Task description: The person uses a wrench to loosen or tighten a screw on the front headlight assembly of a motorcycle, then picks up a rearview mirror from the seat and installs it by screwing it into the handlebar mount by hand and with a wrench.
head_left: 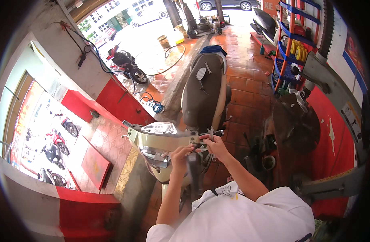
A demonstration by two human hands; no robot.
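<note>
A cream scooter stands before me, its front panel (158,141) toward my left and its brown seat (203,94) stretching away. Both hands meet over the right end of its handlebar. My left hand (181,156) is closed, its fingertips pinching a small dark part (197,145) whose kind I cannot make out. My right hand (215,147) is closed round a metal wrench (210,131), the jaw showing above the fingers. On the seat lie another wrench (208,67) and a rear-view mirror (201,73) with a dark stem.
A blue-and-orange shelf (291,52) with yellow bottles stands at the right, near a grey metal arm (334,80). A coiled blue hose (156,107) hangs by the red-and-white wall. Another motorbike (128,64) is parked outside. Dark parts and a round container (268,162) sit on the tiles.
</note>
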